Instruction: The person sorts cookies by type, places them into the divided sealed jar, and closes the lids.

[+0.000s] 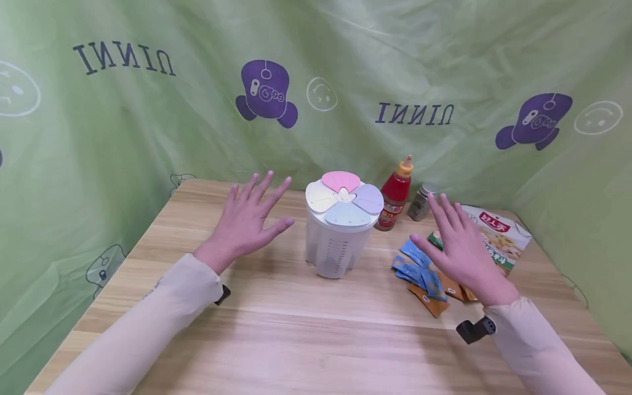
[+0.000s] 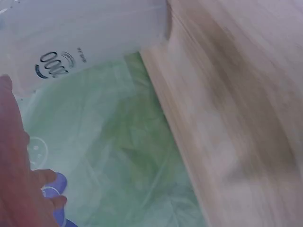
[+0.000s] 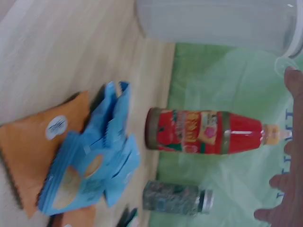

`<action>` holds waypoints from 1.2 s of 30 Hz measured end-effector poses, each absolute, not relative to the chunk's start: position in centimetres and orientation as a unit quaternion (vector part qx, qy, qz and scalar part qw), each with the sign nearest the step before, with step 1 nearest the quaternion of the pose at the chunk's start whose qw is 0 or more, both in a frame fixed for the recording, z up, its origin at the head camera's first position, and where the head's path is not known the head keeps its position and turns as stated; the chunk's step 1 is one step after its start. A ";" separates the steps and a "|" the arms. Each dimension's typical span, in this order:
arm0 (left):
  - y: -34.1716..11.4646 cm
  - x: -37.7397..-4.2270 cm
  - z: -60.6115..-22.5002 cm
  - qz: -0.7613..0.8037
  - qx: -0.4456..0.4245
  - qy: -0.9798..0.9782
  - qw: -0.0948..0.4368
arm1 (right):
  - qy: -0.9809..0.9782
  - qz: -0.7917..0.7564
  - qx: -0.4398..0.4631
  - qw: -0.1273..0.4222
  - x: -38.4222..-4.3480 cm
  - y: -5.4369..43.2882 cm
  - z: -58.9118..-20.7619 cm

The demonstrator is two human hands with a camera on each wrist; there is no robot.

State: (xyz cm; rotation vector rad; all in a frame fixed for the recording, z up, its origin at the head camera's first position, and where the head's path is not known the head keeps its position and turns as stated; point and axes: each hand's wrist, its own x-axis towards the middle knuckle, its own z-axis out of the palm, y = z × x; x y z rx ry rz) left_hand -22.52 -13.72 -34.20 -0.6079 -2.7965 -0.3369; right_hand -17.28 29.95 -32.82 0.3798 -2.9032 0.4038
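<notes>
A clear plastic storage canister stands upright on the wooden table, its round lid split into pink, white, lilac and blue petal flaps. To its left my left hand hovers with spread fingers, holding nothing. On the other side my right hand is also raised and spread, above small blue packets and orange packets. Behind the packets a red sauce bottle with a yellow cap stands beside a small shaker jar. Part of a white printed food packet is hidden by my right hand.
A green curtain with purple figures and lettering hangs close behind the table and along both sides. Bare wood lies in front of the canister. Black cameras are strapped at both wrists.
</notes>
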 end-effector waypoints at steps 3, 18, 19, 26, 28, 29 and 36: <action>-13.1 -22.1 -33.5 -0.136 -0.243 -0.947 0.162 | -0.966 0.176 0.158 0.104 -17.4 29.3 -32.1; -8.6 -20.3 -30.9 -0.181 -0.445 -0.841 0.247 | -0.882 0.262 0.362 0.150 -17.7 23.6 -29.0; -8.4 -20.3 -30.7 -0.180 -0.451 -0.839 0.247 | -0.876 0.261 0.374 0.153 -17.8 23.2 -28.9; -7.8 -20.4 -30.6 -0.191 -0.476 -0.822 0.249 | -0.857 0.265 0.414 0.158 -18.4 21.9 -28.7; -7.9 -20.5 -30.7 -0.199 -0.480 -0.817 0.249 | -0.858 0.260 0.414 0.159 -18.4 21.8 -28.6; -7.9 -20.6 -30.7 -0.204 -0.482 -0.815 0.249 | -0.858 0.258 0.414 0.162 -18.5 21.7 -28.6; -7.9 -20.7 -30.4 -0.218 -0.486 -0.812 0.240 | -0.848 0.266 0.424 0.174 -18.8 21.8 -28.4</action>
